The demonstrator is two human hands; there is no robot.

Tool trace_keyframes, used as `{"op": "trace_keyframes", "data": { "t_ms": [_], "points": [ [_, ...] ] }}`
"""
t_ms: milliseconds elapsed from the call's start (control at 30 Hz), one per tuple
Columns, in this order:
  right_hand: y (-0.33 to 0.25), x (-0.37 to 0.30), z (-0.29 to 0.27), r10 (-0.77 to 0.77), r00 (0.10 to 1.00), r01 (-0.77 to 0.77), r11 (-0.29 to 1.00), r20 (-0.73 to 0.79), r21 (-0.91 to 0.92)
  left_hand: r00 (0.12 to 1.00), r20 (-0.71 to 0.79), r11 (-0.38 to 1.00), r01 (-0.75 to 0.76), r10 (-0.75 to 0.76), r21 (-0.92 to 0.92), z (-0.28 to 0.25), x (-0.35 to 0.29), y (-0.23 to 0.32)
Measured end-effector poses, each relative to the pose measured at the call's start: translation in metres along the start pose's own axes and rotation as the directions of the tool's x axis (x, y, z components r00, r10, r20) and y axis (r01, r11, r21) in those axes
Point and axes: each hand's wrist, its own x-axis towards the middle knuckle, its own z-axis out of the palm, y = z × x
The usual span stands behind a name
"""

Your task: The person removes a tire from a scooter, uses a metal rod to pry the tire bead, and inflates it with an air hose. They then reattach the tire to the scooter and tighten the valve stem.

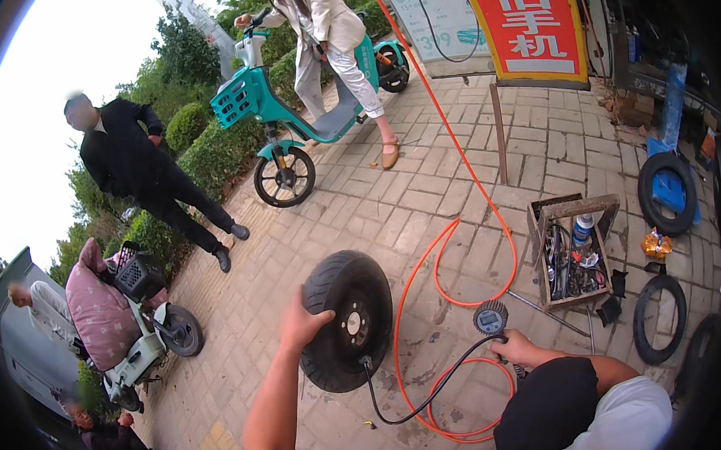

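Observation:
A small black wheel with a thick tyre (pixel 343 279) and a metal hub stands upright on the paving in front of me. My left hand (pixel 304 317) grips its left side, the thumb over the tyre's edge. A black hose (pixel 403 419) runs from the wheel's valve to a tyre inflator with a round digital gauge (pixel 489 319). The inflator's handle is in my right hand (pixel 517 349), closed round it; the fingers are partly hidden. My dark-clothed knee (pixel 549 406) is beside my right arm. An orange air hose (pixel 454 297) lies looped on the ground around the wheel's right side.
A wooden toolbox (pixel 580 296) with tools and a spray can stands right, beside loose tyres (pixel 661 319). Ahead, a person sits astride a teal scooter (pixel 314 121); another person (pixel 145 167) stands left. A scooter with a pink cover (pixel 100 308) is at far left.

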Motion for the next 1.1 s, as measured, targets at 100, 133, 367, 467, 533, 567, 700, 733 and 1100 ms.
{"op": "trace_keyframes", "data": {
  "t_ms": [100,133,367,467,533,567,700,733,1100],
  "points": [
    [0.003,-0.008,-0.011,0.12,0.993,-0.12,0.993,-0.004,-0.017,0.998,0.039,0.994,0.04,-0.044,0.097,-0.07,0.003,0.039],
    [0.002,-0.007,-0.015,0.121,0.993,-0.122,0.992,-0.017,-0.04,0.998,0.037,0.997,0.038,-0.041,0.072,-0.096,0.002,0.049],
    [-0.016,0.008,-0.008,0.083,0.996,-0.081,0.987,0.011,-0.138,0.998,0.065,0.998,-0.017,0.013,0.065,-0.104,0.004,0.008],
    [-0.02,0.01,-0.001,0.131,0.988,-0.124,0.988,0.078,-0.092,0.992,0.06,0.987,0.116,-0.11,-0.111,-0.081,0.019,-0.044],
    [-0.02,0.011,0.001,0.087,0.996,-0.083,0.99,0.036,-0.118,0.987,-0.006,0.974,0.159,-0.162,-0.164,-0.083,0.031,-0.072],
    [-0.019,0.009,0.002,0.195,0.978,-0.181,0.971,0.078,-0.158,0.99,-0.024,0.982,0.137,-0.141,-0.134,-0.081,0.03,-0.085],
    [-0.016,0.009,0.003,0.123,0.991,-0.119,0.99,0.046,-0.079,0.973,-0.04,0.969,0.229,-0.226,0.097,-0.021,-0.001,-0.123],
    [-0.016,0.008,0.002,0.096,0.995,-0.094,0.993,0.032,-0.076,0.982,-0.128,0.99,0.143,-0.141,0.006,-0.014,-0.003,-0.132],
    [-0.023,0.002,0.01,0.068,0.99,-0.051,0.99,0.125,-0.129,0.98,-0.176,0.871,0.167,-0.094,0.463,-0.036,-0.076,-0.093]
  ]
}}
